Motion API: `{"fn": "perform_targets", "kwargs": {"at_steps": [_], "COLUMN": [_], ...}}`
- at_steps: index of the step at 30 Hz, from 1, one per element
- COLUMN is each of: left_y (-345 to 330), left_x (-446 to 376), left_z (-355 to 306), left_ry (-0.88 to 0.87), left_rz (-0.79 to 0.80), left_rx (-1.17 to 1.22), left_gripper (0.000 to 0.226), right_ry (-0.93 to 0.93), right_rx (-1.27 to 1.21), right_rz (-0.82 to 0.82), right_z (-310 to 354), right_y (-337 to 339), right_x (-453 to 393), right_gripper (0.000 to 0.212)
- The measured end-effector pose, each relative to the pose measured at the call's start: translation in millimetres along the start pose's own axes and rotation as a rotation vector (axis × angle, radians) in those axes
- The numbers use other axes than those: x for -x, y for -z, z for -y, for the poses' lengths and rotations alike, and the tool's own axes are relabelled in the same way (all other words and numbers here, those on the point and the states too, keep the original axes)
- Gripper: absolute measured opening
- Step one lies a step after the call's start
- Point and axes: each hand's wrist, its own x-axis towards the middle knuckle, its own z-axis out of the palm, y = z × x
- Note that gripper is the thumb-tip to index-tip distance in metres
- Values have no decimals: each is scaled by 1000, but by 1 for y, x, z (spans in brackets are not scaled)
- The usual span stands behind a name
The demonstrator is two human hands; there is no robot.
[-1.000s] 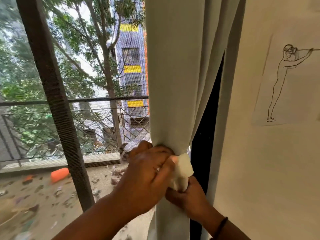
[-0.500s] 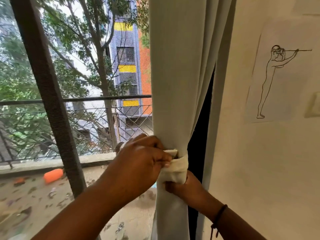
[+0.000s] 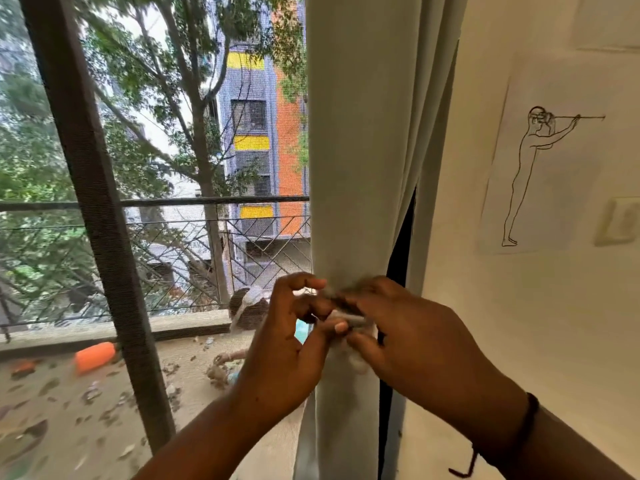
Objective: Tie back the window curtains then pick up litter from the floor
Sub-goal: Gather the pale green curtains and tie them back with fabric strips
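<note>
A pale grey-green curtain [image 3: 360, 150] hangs gathered beside the window's right edge. A cream cloth tie-back [image 3: 348, 320] wraps the gathered curtain at waist height. My left hand [image 3: 294, 344] pinches the tie-back from the left, fingers curled at the curtain's front. My right hand [image 3: 412, 341] grips the tie-back from the right, in front of the curtain, and covers most of the band. The two hands meet at the band and are blurred with motion.
A dark window frame post [image 3: 93, 209] stands left. Beyond the screen lies a balcony floor [image 3: 86, 410] with scattered leaves, an orange object [image 3: 95, 356] and a railing [image 3: 173, 202]. A cream wall [image 3: 519, 323] with a line drawing [image 3: 533, 174] and a switch [image 3: 620, 221] is right.
My right hand came from behind and below the curtain to its front and now meets the left hand at the tie-back. The view shifted slightly.
</note>
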Motion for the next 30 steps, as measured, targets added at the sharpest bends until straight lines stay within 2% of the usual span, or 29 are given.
{"fn": "perform_targets", "kwargs": {"at_steps": [3,7,11,13,15,18,20,22,26,30], "left_y": [-6,-16,-35,-43,-48,-47,-44,-40,-38,-37], "left_x": [7,24,23,16,13,15,15,13,8,3], "left_z": [8,21,28,27,30,41,47,52,57,56], "left_ry": [-149,-152,-221,-173,-159,-180,-151,-116,-143,-195], "left_rz": [-72,-220,-240,-261,-256,-214,-190,-197,-165,-117], "left_rx": [-42,-170,-277,-233,-221,-266,-310,-362,-391,-372], "left_gripper": [48,52,52,44,34,25,25,27,27,26], "right_ry": [-1,-172,-244,-257,-237,-91,-9,-24,-115,-219], "right_rx": [13,-355,-646,-600,-442,-101,51,23,-118,-255], "right_rz": [67,222,242,202,156,24,-80,-160,-224,-259], "right_z": [-5,-13,-6,-1,4,7,4,0,-6,-8], "right_y": [5,14,15,10,7,11,13,11,17,31], "right_x": [-7,-12,-9,-4,4,17,26,36,55,76], "right_gripper": [26,11,17,14,15,23,17,11,23,8]}}
